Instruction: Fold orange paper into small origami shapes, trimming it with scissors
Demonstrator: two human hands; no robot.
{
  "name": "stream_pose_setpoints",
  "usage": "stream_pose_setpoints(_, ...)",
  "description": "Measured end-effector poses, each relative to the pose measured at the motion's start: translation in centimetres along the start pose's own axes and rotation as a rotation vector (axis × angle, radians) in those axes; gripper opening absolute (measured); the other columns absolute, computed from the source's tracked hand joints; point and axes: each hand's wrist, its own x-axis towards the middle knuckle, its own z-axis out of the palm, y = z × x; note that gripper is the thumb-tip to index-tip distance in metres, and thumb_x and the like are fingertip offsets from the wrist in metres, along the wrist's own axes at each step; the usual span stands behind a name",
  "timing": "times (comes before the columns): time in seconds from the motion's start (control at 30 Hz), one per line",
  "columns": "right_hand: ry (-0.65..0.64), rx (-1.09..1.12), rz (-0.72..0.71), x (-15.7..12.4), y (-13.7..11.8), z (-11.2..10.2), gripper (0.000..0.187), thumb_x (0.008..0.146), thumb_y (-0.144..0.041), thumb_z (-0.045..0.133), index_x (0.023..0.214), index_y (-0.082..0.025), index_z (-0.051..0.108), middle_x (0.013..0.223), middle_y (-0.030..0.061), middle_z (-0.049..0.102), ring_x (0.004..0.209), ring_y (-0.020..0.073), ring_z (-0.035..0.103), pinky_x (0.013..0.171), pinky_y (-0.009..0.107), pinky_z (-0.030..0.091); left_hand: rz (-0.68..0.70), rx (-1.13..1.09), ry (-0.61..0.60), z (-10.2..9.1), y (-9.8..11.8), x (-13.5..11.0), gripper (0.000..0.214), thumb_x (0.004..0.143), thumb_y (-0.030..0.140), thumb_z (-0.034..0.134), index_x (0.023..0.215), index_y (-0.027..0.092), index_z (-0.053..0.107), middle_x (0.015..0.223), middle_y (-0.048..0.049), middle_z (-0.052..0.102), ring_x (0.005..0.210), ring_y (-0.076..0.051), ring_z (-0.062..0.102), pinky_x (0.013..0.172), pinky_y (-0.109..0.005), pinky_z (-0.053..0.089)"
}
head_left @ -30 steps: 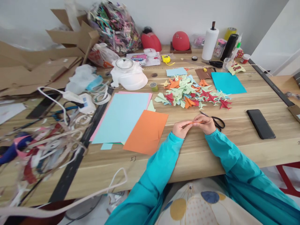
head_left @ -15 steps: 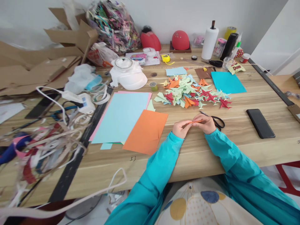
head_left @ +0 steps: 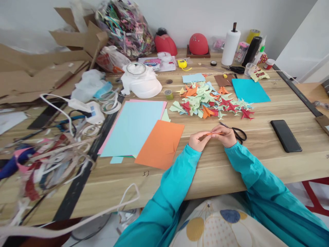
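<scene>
Between the fingertips of my left hand (head_left: pixel 197 140) and my right hand (head_left: pixel 225 135) is a small folded piece of orange paper (head_left: pixel 212 133), seen edge-on and mostly covered by the fingers. Both hands pinch it just above the tabletop. Black-handled scissors (head_left: pixel 240 135) lie beside my right hand, their blades partly behind it. Left of my left hand rests an orange sheet (head_left: pixel 156 144) with a small cut in it, overlapping a stack of light blue sheets (head_left: pixel 131 127). Beyond the hands spreads a pile of folded paper shapes (head_left: pixel 205 99) in green, red, orange and blue.
A black phone (head_left: pixel 285 136) lies at the right. Behind the pile are a turquoise sheet (head_left: pixel 250 90), a yellow tape measure (head_left: pixel 182 63) and a white paper roll (head_left: pixel 230 48). Tangled ribbons (head_left: pixel 51 164), a power strip (head_left: pixel 95 113) and cardboard (head_left: pixel 38 75) crowd the left side.
The hands stay pinched together on the orange paper, with at most a tiny shift of the fingers. The view has moved very slightly.
</scene>
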Motion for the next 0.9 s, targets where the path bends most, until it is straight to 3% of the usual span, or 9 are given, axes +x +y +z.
stream_pose_setpoints(0.33,0.021,0.110,0.056,0.14,0.20,-0.29,0.019,0.057,-0.028,0.077,0.073,-0.022,0.068,0.073,0.0019,0.063,0.068,0.0144,0.058,0.065,0.030,0.048,0.042,-0.022,0.019,-0.29,0.67,0.12,0.016,0.074,0.030,0.060,0.080,0.019,0.070,0.084,-0.0054,0.070,0.077,-0.018,0.064,0.074,-0.030,0.050)
stream_pose_setpoints(0.57,0.024,-0.005,0.012,0.17,0.03,-0.26,0.015,0.059,-0.032,0.076,0.058,-0.020,0.067,0.062,0.0016,0.062,0.060,0.0133,0.056,0.058,0.029,0.047,0.062,0.003,-0.007,-0.37,0.12,0.04,0.016,0.074,0.030,0.061,0.078,0.018,0.070,0.082,-0.0059,0.070,0.076,-0.017,0.064,0.072,-0.028,0.051)
stream_pose_setpoints(0.9,-0.038,0.055,0.034,0.54,0.43,-0.95,0.013,0.059,-0.033,0.076,0.063,-0.022,0.071,0.067,0.0026,0.068,0.064,0.0151,0.060,0.059,0.029,0.050,0.072,0.009,0.053,-0.02,-0.13,0.22,0.015,0.074,0.030,0.060,0.077,0.018,0.069,0.079,-0.0052,0.069,0.075,-0.015,0.062,0.072,-0.027,0.050)
